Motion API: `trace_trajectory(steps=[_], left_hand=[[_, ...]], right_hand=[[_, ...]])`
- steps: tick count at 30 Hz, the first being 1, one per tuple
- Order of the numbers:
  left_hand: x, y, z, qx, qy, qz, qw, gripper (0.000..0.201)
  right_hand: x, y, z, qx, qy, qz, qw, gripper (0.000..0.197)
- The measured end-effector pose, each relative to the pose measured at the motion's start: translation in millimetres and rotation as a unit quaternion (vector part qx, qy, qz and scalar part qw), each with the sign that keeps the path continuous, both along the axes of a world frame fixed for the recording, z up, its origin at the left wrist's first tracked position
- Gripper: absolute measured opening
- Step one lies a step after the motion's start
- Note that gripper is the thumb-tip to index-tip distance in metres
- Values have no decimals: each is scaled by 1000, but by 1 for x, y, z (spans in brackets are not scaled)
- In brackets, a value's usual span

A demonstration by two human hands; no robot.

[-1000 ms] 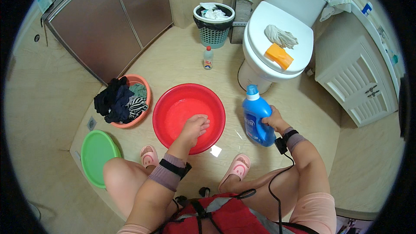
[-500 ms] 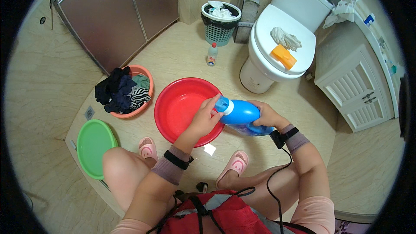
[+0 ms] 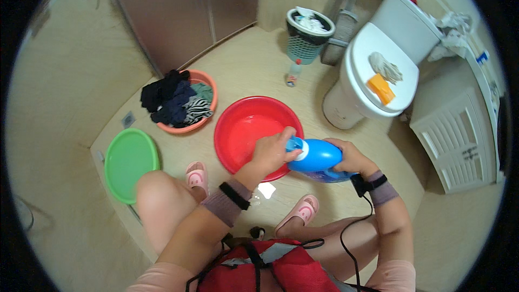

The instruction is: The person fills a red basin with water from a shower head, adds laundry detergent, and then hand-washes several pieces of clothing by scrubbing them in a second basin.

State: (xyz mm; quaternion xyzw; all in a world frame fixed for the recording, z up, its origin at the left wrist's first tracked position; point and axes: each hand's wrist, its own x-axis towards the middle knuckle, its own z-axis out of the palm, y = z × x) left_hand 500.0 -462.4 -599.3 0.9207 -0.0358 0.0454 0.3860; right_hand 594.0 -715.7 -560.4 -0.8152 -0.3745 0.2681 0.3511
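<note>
A blue detergent bottle [image 3: 320,154] lies tilted on its side in the air, its neck toward the left, by the right rim of a red basin [image 3: 238,121]. My right hand [image 3: 354,158] is closed around its handle end. The fingers and thumb of my left hand [image 3: 271,154] pinch the see-through blue cap [image 3: 293,144] above the white collar. Whether the cap has come loose from the neck cannot be seen. The red basin stands on the floor, with a wet sheen inside.
An orange basin [image 3: 214,97] piled with dark clothes [image 3: 170,97] and a green basin [image 3: 130,165] stand left. Farther off are a small clear bottle [image 3: 293,74], a waste bin [image 3: 305,48] and a toilet [image 3: 373,48] with a whitish cloth [image 3: 386,68] and an orange packet [image 3: 381,88] on its lid.
The view has turned, so the room's things sit farther right in the picture. Both hands still grip the bottle and its cap, a little nearer to me relative to the red basin.
</note>
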Motion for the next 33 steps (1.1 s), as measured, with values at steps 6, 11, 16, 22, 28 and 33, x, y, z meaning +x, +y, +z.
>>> trace_trajectory(steps=[6, 11, 16, 22, 28, 33], left_hand=[[1, -15, 7, 48, 100, 89, 990, 48], [1, -2, 18, 49, 201, 114, 972, 65], [3, 3, 42, 38, 309, 6, 950, 81], [6, 17, 0, -48, 41, -119, 991, 66], [13, 14, 7, -58, 274, -47, 959, 58], [-1, 10, -19, -66, -10, 30, 997, 55]], right_hand=[[-14, 5, 7, -16, 20, -29, 999, 75], [-18, 16, 1, -62, 22, -48, 997, 75], [-14, 6, 4, -38, 21, -37, 998, 74], [-8, 11, 4, -29, 7, -27, 999, 72], [-6, 10, 8, -72, 32, -9, 997, 75], [-9, 12, 4, -30, 2, -4, 1000, 67]])
